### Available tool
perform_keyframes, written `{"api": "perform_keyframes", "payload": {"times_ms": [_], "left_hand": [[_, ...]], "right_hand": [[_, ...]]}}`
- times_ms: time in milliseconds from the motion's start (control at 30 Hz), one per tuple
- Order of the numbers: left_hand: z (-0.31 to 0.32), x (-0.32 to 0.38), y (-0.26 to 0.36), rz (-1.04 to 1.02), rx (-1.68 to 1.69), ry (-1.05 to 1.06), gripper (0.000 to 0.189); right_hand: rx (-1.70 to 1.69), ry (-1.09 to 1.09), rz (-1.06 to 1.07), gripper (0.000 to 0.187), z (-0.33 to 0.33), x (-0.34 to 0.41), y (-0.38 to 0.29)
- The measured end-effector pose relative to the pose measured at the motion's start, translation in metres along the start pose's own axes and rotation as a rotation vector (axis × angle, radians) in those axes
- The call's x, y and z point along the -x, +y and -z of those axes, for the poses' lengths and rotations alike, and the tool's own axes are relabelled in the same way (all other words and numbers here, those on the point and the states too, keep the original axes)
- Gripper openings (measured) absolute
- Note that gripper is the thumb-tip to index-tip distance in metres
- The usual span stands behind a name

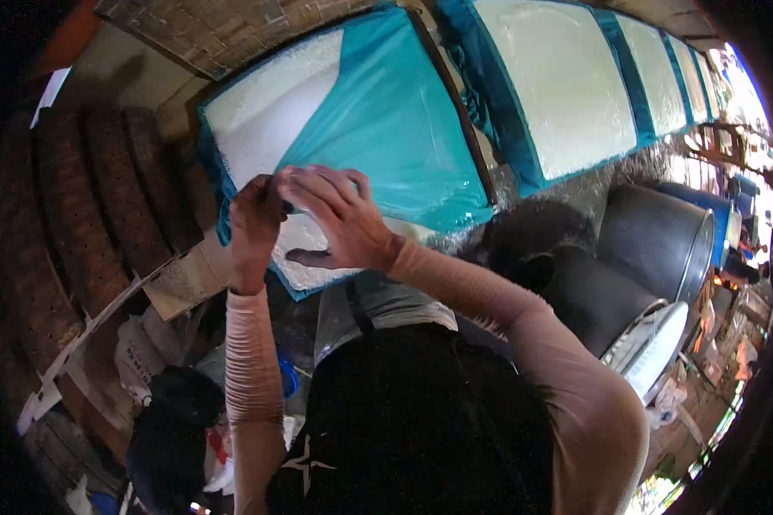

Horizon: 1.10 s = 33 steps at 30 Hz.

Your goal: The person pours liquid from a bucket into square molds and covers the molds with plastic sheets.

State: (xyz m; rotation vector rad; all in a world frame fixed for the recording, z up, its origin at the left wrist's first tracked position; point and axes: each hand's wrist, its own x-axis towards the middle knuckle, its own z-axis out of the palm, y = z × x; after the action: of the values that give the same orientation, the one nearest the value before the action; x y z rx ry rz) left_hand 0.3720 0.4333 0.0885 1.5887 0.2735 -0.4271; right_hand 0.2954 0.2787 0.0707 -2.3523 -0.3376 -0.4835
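In front of me, a teal cloth (386,135) is drawn over part of a white, wet-looking slab (270,116), which shows bare at the far left and near edge. My left hand (254,225) is raised at the slab's left side, its fingers closed where the cloth gathers to a corner. Fingers loosely bent and thumb spread away, my right hand (344,212) is over the cloth's near part. Its fingertips meet those of my left hand. Whether they touch the cloth is hidden.
More white slabs (567,90) edged with teal cloth run off to the right. Dark drums (650,232) stand at right, near a round metal lid (660,344). Perforated dark boards (96,199) line the left, and a blue container (288,376) sits low beside my left forearm.
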Motion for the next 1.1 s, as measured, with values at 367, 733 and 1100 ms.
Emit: {"api": "perform_keyframes", "payload": {"times_ms": [367, 733, 1100], "left_hand": [[0.049, -0.007, 0.005, 0.015, -0.291, -0.358, 0.027], [0.144, -0.050, -0.160, -0.103, -0.424, -0.113, 0.028], [0.221, -0.075, -0.210, -0.151, -0.742, 0.440, 0.043]], "right_hand": [[0.599, -0.263, -0.658, 0.034, 0.117, 0.207, 0.084], [0.502, -0.331, -0.459, 0.012, 0.117, 0.238, 0.039], [-0.045, -0.194, -0.422, 0.017, 0.063, 0.089, -0.005]]}}
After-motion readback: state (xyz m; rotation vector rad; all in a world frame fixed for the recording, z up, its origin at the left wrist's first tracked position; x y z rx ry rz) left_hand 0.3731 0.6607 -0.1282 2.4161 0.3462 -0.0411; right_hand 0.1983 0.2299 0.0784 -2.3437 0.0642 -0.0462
